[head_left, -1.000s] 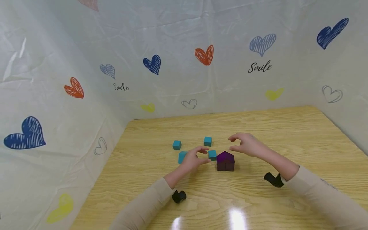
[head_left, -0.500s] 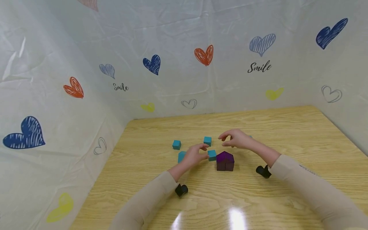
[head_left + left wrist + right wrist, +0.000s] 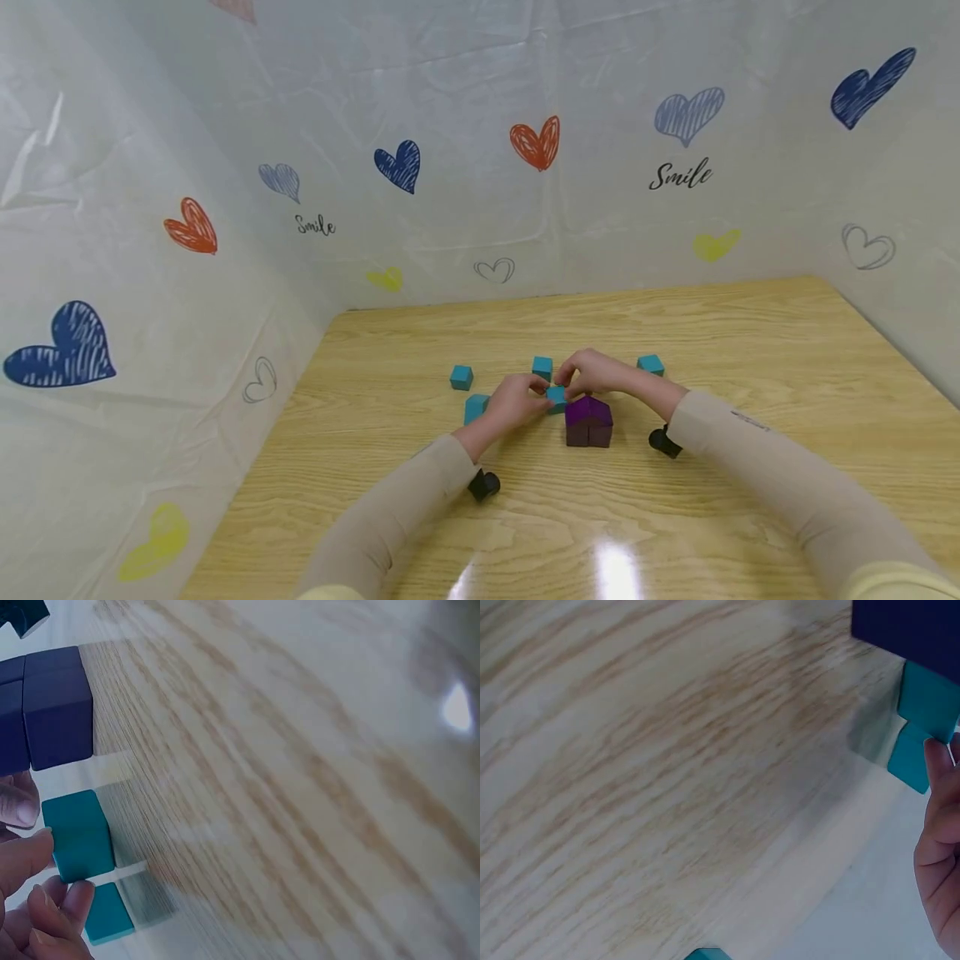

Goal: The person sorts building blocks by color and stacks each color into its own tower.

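A small teal cube (image 3: 556, 397) sits between both hands, just left of a purple house-shaped pair of blocks (image 3: 588, 423) with a seam down its front. My left hand (image 3: 513, 402) pinches the cube from the left; the left wrist view shows thumb and fingertips on the teal cube (image 3: 81, 834). From behind and to the right, my right hand (image 3: 592, 372) grips the same cube with curled fingers. In the right wrist view a fingertip meets the teal cube (image 3: 928, 701), partly cut off by the purple block (image 3: 911, 630).
Behind the hands stands another teal cube (image 3: 542, 367). Farther left are a teal cube (image 3: 461, 377) and a teal block (image 3: 476, 408) partly behind my left hand. A teal cube (image 3: 650, 364) lies beyond my right forearm. Heart-printed sheeting (image 3: 450, 225) surrounds the wooden table (image 3: 360, 467).
My right hand has come left and down from beside the purple blocks to the middle cube. My left hand has closed in on that cube, which has shifted slightly away from me.
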### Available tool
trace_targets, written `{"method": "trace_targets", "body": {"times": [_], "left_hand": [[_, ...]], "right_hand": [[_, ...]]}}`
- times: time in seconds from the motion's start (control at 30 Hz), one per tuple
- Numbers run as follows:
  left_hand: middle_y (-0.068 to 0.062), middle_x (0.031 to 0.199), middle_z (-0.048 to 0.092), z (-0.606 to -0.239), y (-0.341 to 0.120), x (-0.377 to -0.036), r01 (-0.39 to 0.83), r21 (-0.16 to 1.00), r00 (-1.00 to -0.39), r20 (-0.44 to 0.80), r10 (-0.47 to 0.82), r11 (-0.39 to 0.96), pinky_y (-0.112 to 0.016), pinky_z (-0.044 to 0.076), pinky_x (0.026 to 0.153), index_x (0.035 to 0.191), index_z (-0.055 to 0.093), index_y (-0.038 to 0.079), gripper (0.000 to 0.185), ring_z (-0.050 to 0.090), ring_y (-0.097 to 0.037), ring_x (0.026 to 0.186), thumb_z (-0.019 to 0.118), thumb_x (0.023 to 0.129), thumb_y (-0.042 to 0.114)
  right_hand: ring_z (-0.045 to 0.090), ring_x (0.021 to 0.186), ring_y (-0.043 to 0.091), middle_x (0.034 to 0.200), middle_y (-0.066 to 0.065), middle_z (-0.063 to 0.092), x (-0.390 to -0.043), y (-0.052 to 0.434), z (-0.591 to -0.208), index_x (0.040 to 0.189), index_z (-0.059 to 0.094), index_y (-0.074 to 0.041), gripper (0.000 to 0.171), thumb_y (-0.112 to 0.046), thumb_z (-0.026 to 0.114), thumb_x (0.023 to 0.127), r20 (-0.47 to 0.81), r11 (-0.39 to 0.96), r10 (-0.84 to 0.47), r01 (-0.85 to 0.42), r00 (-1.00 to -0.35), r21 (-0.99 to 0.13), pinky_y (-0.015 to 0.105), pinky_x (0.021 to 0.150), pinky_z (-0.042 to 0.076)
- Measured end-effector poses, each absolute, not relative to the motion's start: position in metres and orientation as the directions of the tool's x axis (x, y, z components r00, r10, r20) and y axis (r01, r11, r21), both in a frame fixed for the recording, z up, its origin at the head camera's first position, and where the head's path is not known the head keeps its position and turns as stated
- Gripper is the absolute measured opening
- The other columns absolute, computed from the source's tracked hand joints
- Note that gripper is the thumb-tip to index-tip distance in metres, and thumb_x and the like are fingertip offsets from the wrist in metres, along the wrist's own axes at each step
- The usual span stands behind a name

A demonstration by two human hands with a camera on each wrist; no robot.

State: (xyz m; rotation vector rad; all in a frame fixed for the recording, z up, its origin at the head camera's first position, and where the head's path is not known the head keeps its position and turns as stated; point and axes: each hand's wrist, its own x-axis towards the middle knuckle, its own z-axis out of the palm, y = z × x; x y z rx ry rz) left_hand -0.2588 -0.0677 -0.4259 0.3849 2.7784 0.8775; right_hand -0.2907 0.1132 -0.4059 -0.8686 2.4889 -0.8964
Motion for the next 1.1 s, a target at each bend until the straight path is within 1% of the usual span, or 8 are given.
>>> {"method": "trace_targets", "body": {"times": [0.23, 0.4, 0.53, 0.6, 0.73, 0.87, 1.0, 1.1], "left_hand": [[0.000, 0.103, 0.066, -0.426, -0.060, -0.266, 0.177, 0.577, -0.951, -0.107, 0.289, 0.797, -0.031, 0.048, 0.085, 0.112, 0.066, 0.011, 0.030, 0.058, -0.017, 0.104, 0.066, 0.085, 0.023], [-0.001, 0.105, 0.066, -0.425, -0.056, -0.271, 0.148, 0.608, -0.953, -0.124, 0.278, 0.780, -0.031, 0.047, 0.086, 0.113, 0.065, 0.010, 0.030, 0.057, -0.018, 0.105, 0.066, 0.085, 0.022], [-0.002, 0.104, 0.067, -0.426, -0.053, -0.276, 0.135, 0.623, -0.955, -0.125, 0.268, 0.771, -0.029, 0.048, 0.083, 0.114, 0.065, 0.010, 0.031, 0.059, -0.017, 0.102, 0.066, 0.085, 0.022], [-0.002, 0.104, 0.067, -0.428, -0.051, -0.278, 0.128, 0.628, -0.956, -0.128, 0.265, 0.768, -0.028, 0.048, 0.082, 0.114, 0.065, 0.011, 0.031, 0.059, -0.016, 0.100, 0.066, 0.085, 0.023], [-0.001, 0.101, 0.067, -0.430, -0.047, -0.283, 0.123, 0.658, -0.957, -0.118, 0.263, 0.743, -0.026, 0.048, 0.082, 0.114, 0.065, 0.012, 0.031, 0.060, -0.015, 0.097, 0.066, 0.085, 0.022], [-0.002, 0.099, 0.067, -0.432, -0.045, -0.286, 0.119, 0.700, -0.957, -0.108, 0.269, 0.704, -0.023, 0.047, 0.079, 0.114, 0.065, 0.010, 0.031, 0.060, -0.016, 0.094, 0.066, 0.085, 0.021], [-0.004, 0.098, 0.067, -0.433, -0.043, -0.288, 0.126, 0.726, -0.954, -0.097, 0.282, 0.676, -0.021, 0.047, 0.076, 0.113, 0.064, 0.009, 0.030, 0.060, -0.017, 0.092, 0.066, 0.085, 0.019], [-0.004, 0.099, 0.067, -0.433, -0.041, -0.288, 0.134, 0.733, -0.953, -0.090, 0.289, 0.667, -0.021, 0.047, 0.075, 0.113, 0.064, 0.008, 0.030, 0.060, -0.017, 0.092, 0.066, 0.085, 0.019]], "right_hand": [[0.057, 0.064, 0.010, 0.093, 0.012, 0.064, -0.296, 0.117, -0.408, 0.107, 0.063, 0.008, 0.027, -0.003, 0.065, 0.082, -0.163, 0.644, -0.612, -0.368, -0.774, -0.671, 0.026, 0.057, 0.049], [0.057, 0.065, 0.010, 0.104, 0.020, 0.061, -0.298, 0.122, -0.412, 0.112, 0.060, 0.009, 0.031, -0.002, 0.063, 0.083, -0.169, 0.645, -0.591, -0.336, -0.789, -0.686, 0.025, 0.058, 0.049], [0.049, 0.057, 0.010, 0.110, 0.023, 0.058, -0.298, 0.126, -0.417, 0.117, 0.057, 0.008, 0.037, -0.001, 0.063, 0.083, -0.192, 0.615, -0.528, -0.216, -0.827, -0.758, 0.025, 0.052, 0.040], [0.045, 0.056, 0.011, 0.111, 0.023, 0.058, -0.298, 0.128, -0.420, 0.120, 0.055, 0.007, 0.040, -0.001, 0.064, 0.082, -0.219, 0.585, -0.482, -0.125, -0.848, -0.801, 0.025, 0.051, 0.035], [0.042, 0.057, 0.011, 0.109, 0.021, 0.057, -0.298, 0.132, -0.424, 0.122, 0.051, 0.008, 0.044, -0.002, 0.065, 0.082, -0.244, 0.537, -0.425, -0.026, -0.872, -0.843, 0.025, 0.051, 0.032], [0.042, 0.059, 0.012, 0.112, 0.024, 0.053, -0.299, 0.136, -0.426, 0.125, 0.047, 0.010, 0.046, -0.002, 0.063, 0.083, -0.260, 0.483, -0.410, 0.034, -0.874, -0.875, 0.026, 0.053, 0.035], [0.048, 0.062, 0.010, 0.117, 0.025, 0.051, -0.299, 0.139, -0.428, 0.129, 0.043, 0.010, 0.051, 0.000, 0.063, 0.083, -0.297, 0.424, -0.399, 0.113, -0.868, -0.899, 0.024, 0.053, 0.042], [0.050, 0.062, 0.009, 0.118, 0.023, 0.051, -0.298, 0.141, -0.429, 0.132, 0.040, 0.009, 0.054, 0.000, 0.063, 0.083, -0.323, 0.387, -0.381, 0.168, -0.867, -0.907, 0.022, 0.052, 0.043]]}}
